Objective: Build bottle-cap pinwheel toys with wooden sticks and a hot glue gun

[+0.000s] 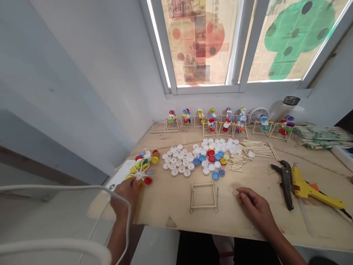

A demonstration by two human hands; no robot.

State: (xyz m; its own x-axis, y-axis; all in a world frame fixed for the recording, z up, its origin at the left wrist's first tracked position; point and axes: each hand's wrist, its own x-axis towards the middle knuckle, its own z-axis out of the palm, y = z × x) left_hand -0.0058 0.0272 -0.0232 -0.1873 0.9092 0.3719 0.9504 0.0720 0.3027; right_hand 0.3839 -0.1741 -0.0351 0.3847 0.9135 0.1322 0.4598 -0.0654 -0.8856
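Observation:
My left hand (125, 197) rests at the left edge of the wooden tabletop (176, 211), fingers closed on the hub of a wheel of sticks tipped with coloured bottle caps (143, 167). My right hand (255, 208) lies palm down on the board with fingers loosely curled and nothing in it, just right of a square frame of wooden sticks (203, 197). A spread of white, blue and red bottle caps (202, 156) lies beyond the frame.
A row of finished stick-and-cap windmills (220, 121) lines the back wall under the window. Loose sticks (255, 149), black pliers (286, 182) and a yellow glue gun (311, 189) lie to the right. A white cable (82, 189) crosses the lower left.

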